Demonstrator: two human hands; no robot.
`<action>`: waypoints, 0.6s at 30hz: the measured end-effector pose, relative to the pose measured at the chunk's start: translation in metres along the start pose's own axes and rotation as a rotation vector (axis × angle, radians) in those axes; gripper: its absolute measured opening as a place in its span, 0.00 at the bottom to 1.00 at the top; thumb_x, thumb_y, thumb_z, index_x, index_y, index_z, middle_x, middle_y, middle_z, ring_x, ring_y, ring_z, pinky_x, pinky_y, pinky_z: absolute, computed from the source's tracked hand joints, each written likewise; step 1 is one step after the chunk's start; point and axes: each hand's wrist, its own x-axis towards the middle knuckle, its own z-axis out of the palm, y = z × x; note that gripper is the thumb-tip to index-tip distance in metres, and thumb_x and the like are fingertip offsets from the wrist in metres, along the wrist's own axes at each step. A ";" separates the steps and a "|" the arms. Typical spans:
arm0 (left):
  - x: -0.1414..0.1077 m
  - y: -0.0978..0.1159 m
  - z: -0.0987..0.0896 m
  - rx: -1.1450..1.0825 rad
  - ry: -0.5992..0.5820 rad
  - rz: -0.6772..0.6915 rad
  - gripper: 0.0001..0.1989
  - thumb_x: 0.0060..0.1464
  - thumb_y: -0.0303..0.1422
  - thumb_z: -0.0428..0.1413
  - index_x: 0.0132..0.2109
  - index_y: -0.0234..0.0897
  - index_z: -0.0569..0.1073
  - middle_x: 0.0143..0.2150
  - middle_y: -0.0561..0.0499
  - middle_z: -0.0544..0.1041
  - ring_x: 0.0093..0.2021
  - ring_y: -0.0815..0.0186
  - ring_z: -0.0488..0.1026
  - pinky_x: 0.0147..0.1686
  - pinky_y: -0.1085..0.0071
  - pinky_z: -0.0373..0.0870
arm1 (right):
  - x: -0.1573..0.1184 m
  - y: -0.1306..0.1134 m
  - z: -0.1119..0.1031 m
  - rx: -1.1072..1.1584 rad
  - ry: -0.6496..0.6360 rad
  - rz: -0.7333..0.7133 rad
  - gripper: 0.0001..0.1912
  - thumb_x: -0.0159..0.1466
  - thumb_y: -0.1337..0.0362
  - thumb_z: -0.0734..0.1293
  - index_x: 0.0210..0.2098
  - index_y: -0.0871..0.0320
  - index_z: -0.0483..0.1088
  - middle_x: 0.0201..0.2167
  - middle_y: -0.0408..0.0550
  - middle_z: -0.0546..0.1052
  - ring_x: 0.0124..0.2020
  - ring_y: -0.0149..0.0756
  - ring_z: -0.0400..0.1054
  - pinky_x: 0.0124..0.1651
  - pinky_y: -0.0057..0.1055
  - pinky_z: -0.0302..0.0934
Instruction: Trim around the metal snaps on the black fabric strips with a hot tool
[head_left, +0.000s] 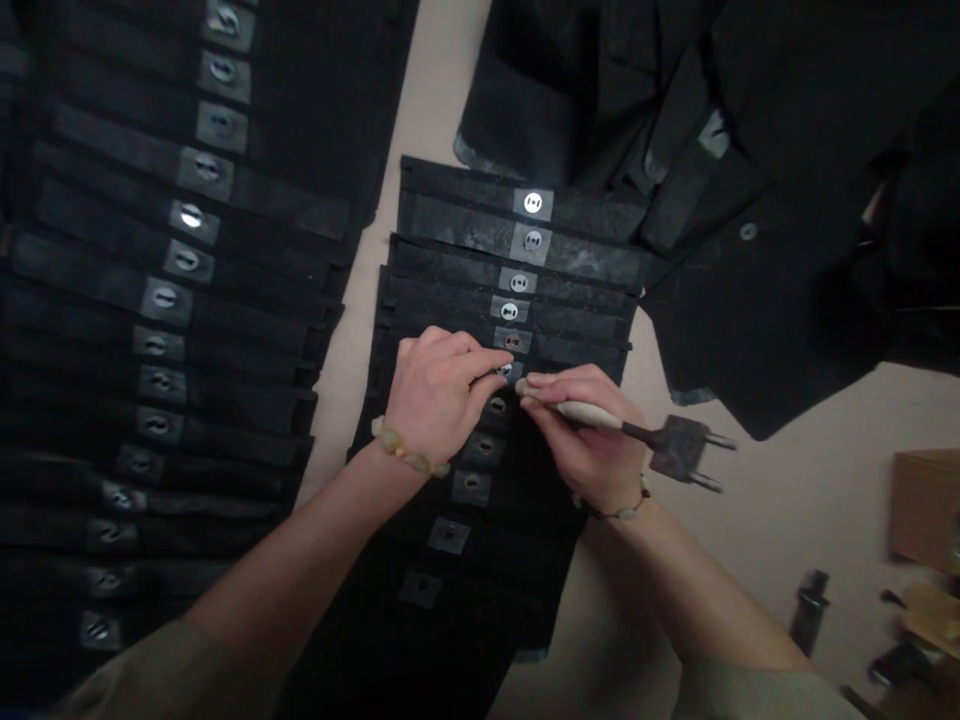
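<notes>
Overlapping black panels (577, 325) lie in a column in the middle, each with a small square patch, most of them bearing a round slotted metal washer (533, 203). My left hand (442, 385) rests on the column, its thumb and index fingertip closed around a metal washer (505, 370) on one patch. Just right of it, my right hand (589, 430) is closed on a two-pronged tool with a pale handle (589, 413). The tool's metal prongs (712, 462) point right, away from the panels, and its handle end is close to the washer.
A second column of black panels (292, 200) with slotted metal discs fills the left. Loose black pieces (765, 330) lie piled at the upper right. At the right edge are a brown box (926, 505) and a dark cylindrical object (810, 608) on the pale table (757, 550).
</notes>
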 end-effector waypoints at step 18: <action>0.007 -0.011 0.006 -0.083 -0.022 -0.040 0.09 0.58 0.31 0.61 0.46 0.44 0.78 0.40 0.53 0.82 0.44 0.59 0.74 0.41 0.62 0.62 | 0.028 0.002 0.005 -0.258 -0.290 0.039 0.04 0.65 0.71 0.68 0.36 0.57 0.72 0.35 0.45 0.77 0.37 0.33 0.72 0.41 0.32 0.66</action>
